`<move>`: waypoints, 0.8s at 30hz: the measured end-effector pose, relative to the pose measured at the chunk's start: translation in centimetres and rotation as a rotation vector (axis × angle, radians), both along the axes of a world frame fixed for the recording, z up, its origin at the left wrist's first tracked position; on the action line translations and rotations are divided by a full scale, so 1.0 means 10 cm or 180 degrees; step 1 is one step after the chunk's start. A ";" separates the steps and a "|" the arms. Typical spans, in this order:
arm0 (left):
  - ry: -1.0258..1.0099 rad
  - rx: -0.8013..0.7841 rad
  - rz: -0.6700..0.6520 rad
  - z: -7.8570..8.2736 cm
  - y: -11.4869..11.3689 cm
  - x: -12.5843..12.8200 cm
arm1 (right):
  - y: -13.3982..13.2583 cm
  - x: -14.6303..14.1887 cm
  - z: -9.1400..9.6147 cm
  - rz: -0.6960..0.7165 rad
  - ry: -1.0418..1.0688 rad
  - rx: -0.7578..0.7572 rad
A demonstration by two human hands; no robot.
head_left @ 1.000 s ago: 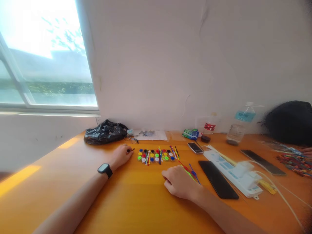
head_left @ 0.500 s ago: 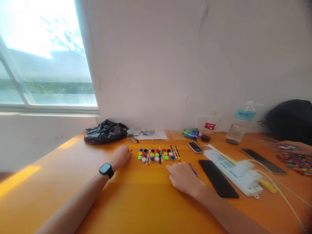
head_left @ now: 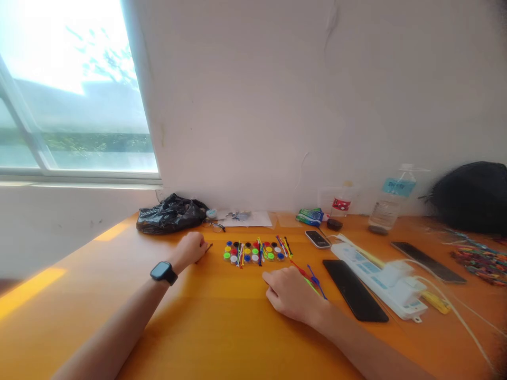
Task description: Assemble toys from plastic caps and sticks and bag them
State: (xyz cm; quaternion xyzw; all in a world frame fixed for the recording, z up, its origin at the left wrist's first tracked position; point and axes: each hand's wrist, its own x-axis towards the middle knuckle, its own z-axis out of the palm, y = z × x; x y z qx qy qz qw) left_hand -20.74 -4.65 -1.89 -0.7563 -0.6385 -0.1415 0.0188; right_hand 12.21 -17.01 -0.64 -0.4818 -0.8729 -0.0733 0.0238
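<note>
My left hand (head_left: 193,247), with a black watch on the wrist, is closed on a thin dark stick (head_left: 207,247) just left of a grid of small coloured caps (head_left: 253,252). Several coloured sticks lie across the caps. My right hand (head_left: 291,292) rests on the orange table (head_left: 222,327) with fingers curled, on top of a few loose red, green and blue sticks (head_left: 312,278). I cannot see whether it holds any of them.
A black plastic bag (head_left: 171,212) and glasses (head_left: 214,226) lie at the back left. Right of the caps are a small phone (head_left: 317,238), a black phone (head_left: 354,290), a white power strip (head_left: 380,279), a water bottle (head_left: 390,206), another phone (head_left: 425,262) and a pile of coloured sticks (head_left: 479,258).
My left hand pulled back a little to the left with the stick. My right hand reached forward, then came back onto the loose sticks. Another person's hand at the far right has gone.
</note>
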 end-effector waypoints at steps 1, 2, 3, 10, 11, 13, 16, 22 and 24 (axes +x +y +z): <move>-0.0019 -0.0018 -0.0032 0.00 0.01 -0.03 | -0.01 0.00 0.00 0.0006 0.0009 -0.0007; -0.0049 -0.0054 -0.0073 0.00 0.02 -0.06 | -0.01 -0.01 0.00 0.0016 0.0015 -0.0017; -0.0081 -0.0105 -0.0114 -0.01 0.03 -0.08 | -0.02 -0.01 0.00 0.0025 0.0021 -0.0031; -0.0136 -0.0293 -0.0335 -0.01 0.03 -0.12 | -0.02 -0.03 -0.01 0.0093 0.0073 -0.0088; -0.0137 -0.0297 -0.0336 -0.01 0.03 -0.11 | -0.02 -0.03 -0.01 0.0093 0.0072 -0.0092; -0.0140 -0.0301 -0.0326 0.01 0.02 -0.11 | -0.02 -0.03 -0.01 0.0093 0.0073 -0.0096; -0.0146 -0.0255 -0.0324 0.02 0.02 -0.12 | -0.02 -0.03 -0.01 0.0111 0.0090 -0.0111; -0.0134 -0.0136 -0.0399 0.01 0.03 -0.16 | -0.02 -0.02 -0.02 0.0173 0.0150 -0.0096; -0.0155 -0.0086 -0.0428 0.02 0.05 -0.18 | -0.01 -0.02 -0.03 0.0204 0.0191 -0.0080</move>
